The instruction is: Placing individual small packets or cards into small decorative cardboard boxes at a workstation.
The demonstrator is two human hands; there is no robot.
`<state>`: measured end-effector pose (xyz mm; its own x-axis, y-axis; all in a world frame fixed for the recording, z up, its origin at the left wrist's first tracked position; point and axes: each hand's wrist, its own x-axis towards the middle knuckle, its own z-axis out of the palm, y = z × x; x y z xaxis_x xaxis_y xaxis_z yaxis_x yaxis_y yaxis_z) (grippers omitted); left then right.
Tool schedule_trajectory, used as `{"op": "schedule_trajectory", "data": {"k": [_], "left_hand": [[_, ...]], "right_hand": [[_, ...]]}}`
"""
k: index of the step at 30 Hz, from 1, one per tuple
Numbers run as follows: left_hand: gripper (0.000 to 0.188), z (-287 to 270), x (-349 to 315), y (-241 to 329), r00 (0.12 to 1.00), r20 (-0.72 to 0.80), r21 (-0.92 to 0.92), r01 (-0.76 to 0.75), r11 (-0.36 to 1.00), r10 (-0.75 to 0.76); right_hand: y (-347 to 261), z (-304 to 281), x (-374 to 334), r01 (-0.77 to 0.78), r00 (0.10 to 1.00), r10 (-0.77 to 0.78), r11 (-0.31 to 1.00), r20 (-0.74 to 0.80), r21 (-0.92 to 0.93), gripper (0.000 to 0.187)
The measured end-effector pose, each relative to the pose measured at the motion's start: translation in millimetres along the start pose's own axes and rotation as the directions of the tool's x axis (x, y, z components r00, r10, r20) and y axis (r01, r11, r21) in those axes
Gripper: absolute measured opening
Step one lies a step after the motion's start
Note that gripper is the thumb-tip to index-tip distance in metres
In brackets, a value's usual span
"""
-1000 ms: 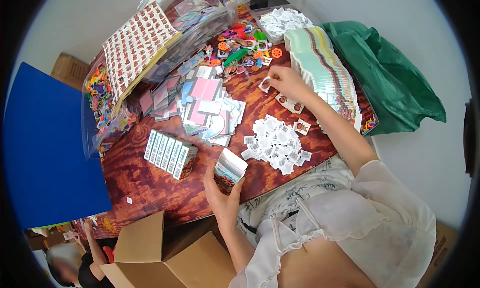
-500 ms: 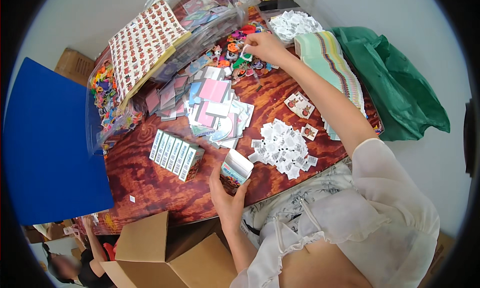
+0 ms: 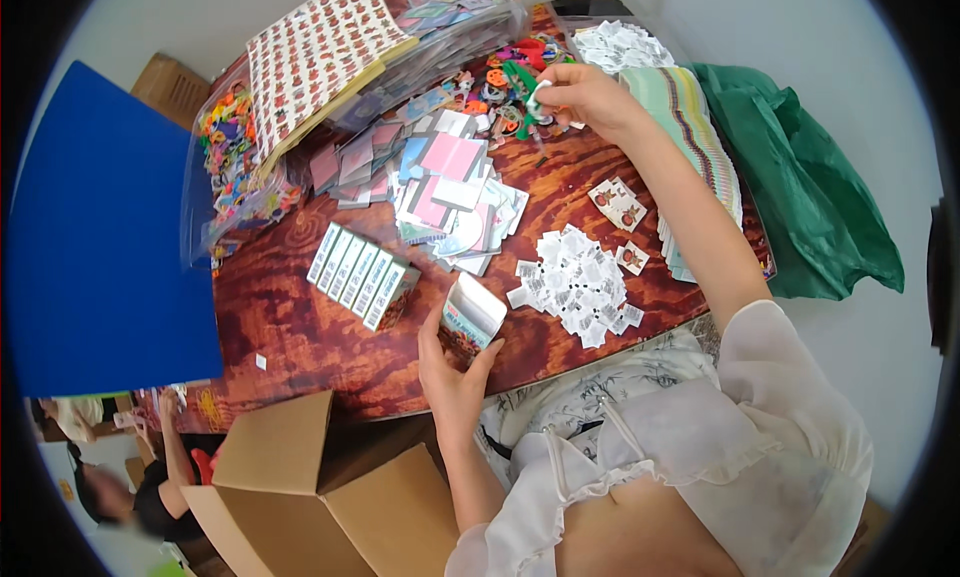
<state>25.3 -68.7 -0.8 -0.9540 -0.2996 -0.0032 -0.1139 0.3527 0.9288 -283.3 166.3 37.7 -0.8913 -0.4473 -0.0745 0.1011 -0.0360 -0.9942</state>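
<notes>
My left hand (image 3: 455, 382) is closed around a small printed carton (image 3: 470, 322), whose open white flap stands up at the top. It is held over the near edge of the table (image 3: 270, 307). At the far side, my right hand (image 3: 590, 99) pinches a small green-and-white trinket (image 3: 520, 80), whose exact kind I cannot make out. Just beyond the fingers lies a heap of colourful small trinkets (image 3: 498, 77). Left of the carton stands a row of several similar closed cartons (image 3: 360, 277). A pile of small white printed slips (image 3: 580, 287) lies to its right.
Pink and white cards (image 3: 450, 157) are heaped mid-table. Behind them are a clear bin (image 3: 470, 32) and a patterned sticker sheet (image 3: 325, 62). Striped stacked cards (image 3: 690, 137) and a green bag (image 3: 800, 197) lie right. An open cardboard box (image 3: 275, 447) stands in front. Another person (image 3: 165, 487) works at lower left.
My right hand has drawn back to the right from the trinket heap, with the green-and-white trinket between its fingers. My left hand still holds the carton. The whole view has shifted slightly.
</notes>
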Motion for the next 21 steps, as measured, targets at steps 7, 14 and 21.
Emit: {"op": "schedule_trajectory", "data": {"k": [7, 14, 21], "left_hand": [[0.068, 23, -1, 12, 0.999, -0.049, 0.089, -0.01, 0.996, 0.015], [0.066, 31, -11, 24, 0.997, -0.066, 0.283, -0.026, 0.959, 0.047], [0.063, 28, -15, 27, 0.998, -0.022, 0.27, -0.044, 0.962, 0.052]], "right_hand": [[19, 61, -81, 0.04, 0.995, -0.008, 0.943, 0.098, -0.33, 0.01], [31, 100, -113, 0.22, 0.96, -0.278, 0.695, 0.026, -0.684, 0.01], [27, 92, -122, 0.203, 0.962, -0.268, 0.561, 0.056, -0.802, 0.008]]}}
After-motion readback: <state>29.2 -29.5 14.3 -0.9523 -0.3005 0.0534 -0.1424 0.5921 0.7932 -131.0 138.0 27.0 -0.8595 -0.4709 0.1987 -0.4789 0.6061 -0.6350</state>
